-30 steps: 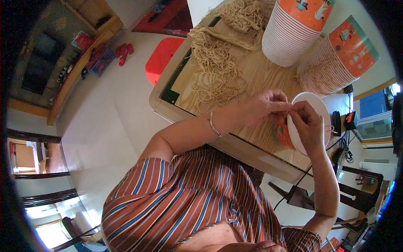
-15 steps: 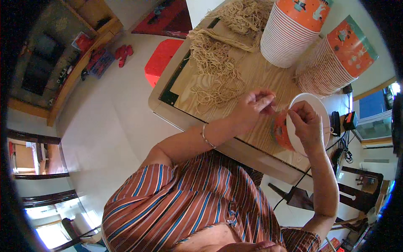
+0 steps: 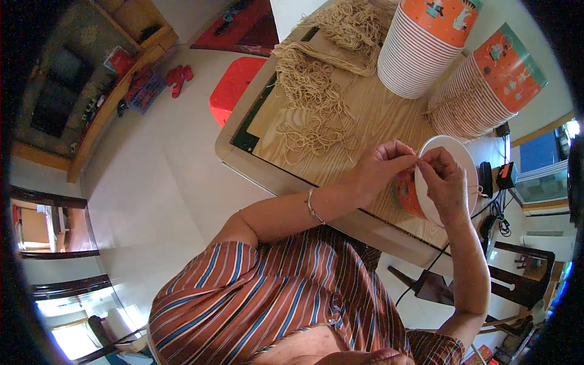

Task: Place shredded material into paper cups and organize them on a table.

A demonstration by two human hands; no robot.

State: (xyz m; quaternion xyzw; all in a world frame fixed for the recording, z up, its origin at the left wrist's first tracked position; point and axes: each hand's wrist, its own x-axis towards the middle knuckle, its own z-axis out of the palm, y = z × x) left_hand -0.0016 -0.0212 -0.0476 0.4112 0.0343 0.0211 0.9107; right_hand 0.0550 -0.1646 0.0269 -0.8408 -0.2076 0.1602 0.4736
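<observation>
An orange paper bucket [image 3: 409, 198] lies tipped on its side at the table's near right edge, its round white end [image 3: 465, 155] facing right. A bit of pale cord [image 3: 480, 191] sticks out past its right side. Over the bucket's left rim, the fingertips of both hands meet. My left hand [image 3: 384, 167] is closed in a pinch, thumb against forefinger. Opposite it, my right hand [image 3: 447, 182] pinches at the same spot, its palm over the white end. Whatever is between the fingertips is too small to make out.
Beige cord [image 3: 313, 91] lies in loose tangles on the wooden table [image 3: 371, 115]. Two tall stacks of orange-printed paper buckets, a nearer stack [image 3: 474, 100] and a farther stack [image 3: 413, 58], stand behind. Black cables [image 3: 500, 210] hang at the right; a red stool [image 3: 236, 85] is left.
My left hand has moved right from beside the bucket and closed, its fingertips now meeting those of my right hand. My right hand has hardly moved.
</observation>
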